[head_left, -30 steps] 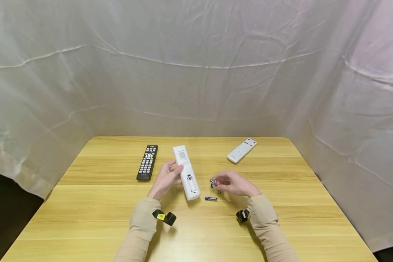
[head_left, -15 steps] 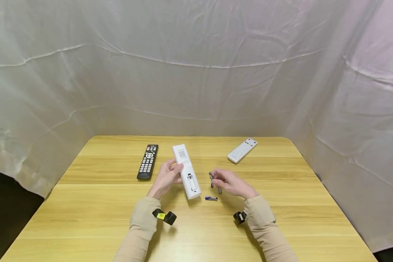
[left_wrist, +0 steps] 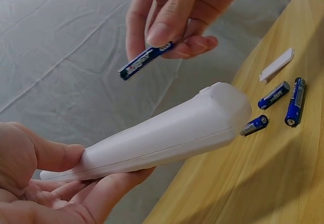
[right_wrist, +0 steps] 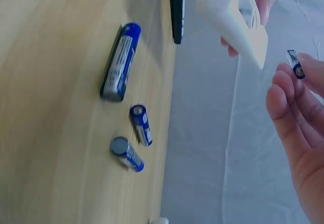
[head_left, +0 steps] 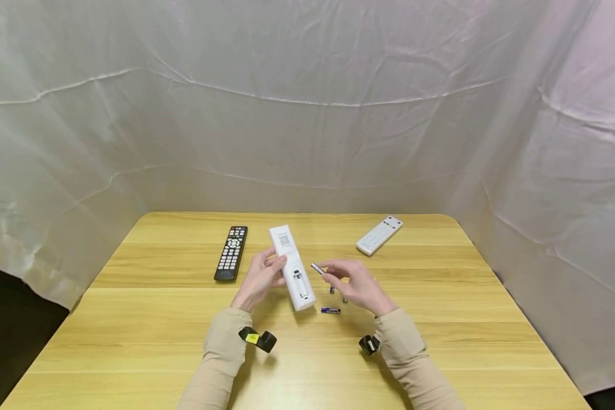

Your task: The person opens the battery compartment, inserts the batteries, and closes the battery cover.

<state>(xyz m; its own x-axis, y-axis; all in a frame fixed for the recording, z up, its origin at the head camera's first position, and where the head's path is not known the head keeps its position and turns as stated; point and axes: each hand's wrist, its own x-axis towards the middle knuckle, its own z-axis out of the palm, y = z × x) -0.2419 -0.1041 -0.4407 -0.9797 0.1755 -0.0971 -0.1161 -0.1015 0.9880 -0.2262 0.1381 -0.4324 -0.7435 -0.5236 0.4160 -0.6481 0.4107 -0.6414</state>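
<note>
A person's left hand (head_left: 261,276) holds a white remote control (head_left: 293,267) above a wooden table (head_left: 307,364), thumb along one side and fingers curled beneath the casing. The slim, glossy remote lies back side up and slanted, a square printed code near its far end and an uncovered battery compartment (head_left: 301,286), pale inside with darker fittings at its ends, toward its near end. From the side, the casing shows a fine seam along its length and a thicker, rounded near end. Just beside it, the right hand (head_left: 356,282) pinches a small cylindrical battery (left_wrist: 144,62) between thumb and fingertips, the hand only partly closed; the battery, dark blue with pale lettering, tilts in the air, apart from the remote. On the table nearby lie a blue battery (left_wrist: 273,95), a second blue battery (left_wrist: 295,101) and a third blue battery (left_wrist: 254,125), all close together, beside a thin white cover (left_wrist: 277,64). A black remote control (head_left: 231,253) with pale buttons rests face up to the left, and another white remote control (head_left: 379,236) lies face up at the far right.
</note>
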